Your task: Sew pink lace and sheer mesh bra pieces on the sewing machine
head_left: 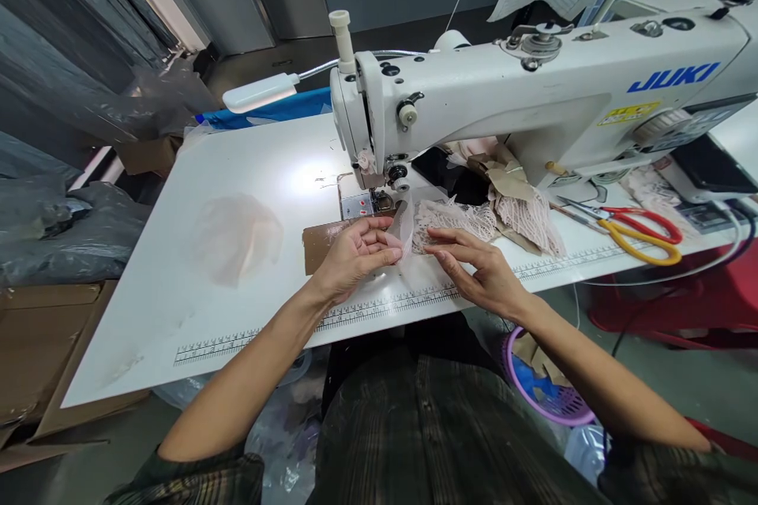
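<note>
My left hand [361,256] is closed in a pinch on the edge of a sheer pale fabric piece [403,227], in front of the needle area of a white sewing machine [474,95]. My right hand [479,268] has its fingers stretched out, with the fingertips at the near edge of pale pink lace [453,217]; whether they press on it is hard to tell. Beneath the left hand lies a brown plate [320,248] beside the metal needle plate [356,206]. The presser foot [374,201] is partly hidden behind the fabric and the machine head.
Another sheer round piece [237,241] lies on the white table [148,292] at left. Red-and-yellow-handled scissors [643,235], bunched lace [527,217] and a dark phone [714,162] are at right. A printed ruler [379,306] follows the front edge. A purple basket [557,406] stands below.
</note>
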Demonstrator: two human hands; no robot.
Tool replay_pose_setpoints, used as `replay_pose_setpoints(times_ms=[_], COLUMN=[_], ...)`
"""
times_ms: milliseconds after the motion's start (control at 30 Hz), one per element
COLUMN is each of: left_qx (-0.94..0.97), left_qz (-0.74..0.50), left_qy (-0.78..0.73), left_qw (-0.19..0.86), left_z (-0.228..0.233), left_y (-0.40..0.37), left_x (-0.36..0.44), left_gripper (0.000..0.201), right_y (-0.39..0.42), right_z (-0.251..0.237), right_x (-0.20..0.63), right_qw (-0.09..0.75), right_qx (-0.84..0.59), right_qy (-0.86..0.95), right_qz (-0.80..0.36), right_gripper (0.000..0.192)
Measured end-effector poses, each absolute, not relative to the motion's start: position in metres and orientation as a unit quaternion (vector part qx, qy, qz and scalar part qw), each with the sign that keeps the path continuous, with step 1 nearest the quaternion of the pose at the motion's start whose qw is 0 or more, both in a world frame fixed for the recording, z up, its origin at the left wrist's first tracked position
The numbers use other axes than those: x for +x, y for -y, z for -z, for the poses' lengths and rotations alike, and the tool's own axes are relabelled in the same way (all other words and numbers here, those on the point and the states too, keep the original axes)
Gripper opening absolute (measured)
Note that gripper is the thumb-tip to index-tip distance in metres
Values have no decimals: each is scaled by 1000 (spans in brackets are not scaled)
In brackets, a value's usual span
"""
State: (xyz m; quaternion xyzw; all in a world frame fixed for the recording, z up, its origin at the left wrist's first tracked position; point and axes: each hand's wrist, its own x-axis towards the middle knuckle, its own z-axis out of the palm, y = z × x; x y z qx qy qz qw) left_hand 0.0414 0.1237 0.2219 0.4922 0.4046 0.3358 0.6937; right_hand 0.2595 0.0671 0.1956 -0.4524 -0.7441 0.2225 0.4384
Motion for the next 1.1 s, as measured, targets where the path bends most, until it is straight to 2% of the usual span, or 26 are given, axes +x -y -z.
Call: replay_pose_setpoints(times_ms=[167, 300, 400, 533, 633, 733, 833, 933, 1000, 1100], left_qx=[514, 524, 529, 609, 717, 785, 843, 900, 916, 912], left_qz=[-332, -381, -433, -420, -351, -312, -311, -264, -220, -178], left_qy=[-399, -407, -437, -506, -550, -532, -437, -341, -331, -368], left_qw=[683, 644, 584, 444, 246, 69, 41, 62, 56, 36], left_z=[-229, -234, -228, -213, -209, -211, -210, -200, -191, -182], left_y=[-120, -111, -102, -89, -79, -70, -67, -69, -72, -72], left_x=[35, 19, -2, -34, -51, -49, -31, -8, 3, 11], left_gripper=[61, 61, 45, 33, 31, 29, 31, 39, 47, 55], right_y=[-78, -89, -94, -98, -102, -108, -114, -121, -125, -128], right_z=[-199, -197, -190, -181, -180, -182, -185, -188, -191, -201], right_x=[282, 303, 308, 305, 303, 299, 292, 285, 286, 296], right_qw=[464, 459, 429, 383, 366, 353, 328, 289, 313, 456], right_qx=[-495, -551, -560, -556, -557, -568, -580, -574, -579, -621], right_qy=[712, 686, 702, 733, 742, 739, 742, 761, 748, 637], right_qz=[-182, -120, -103, -80, -71, -74, -79, -91, -82, -43], right_gripper=[27, 30, 32, 36, 36, 38, 43, 31, 29, 26])
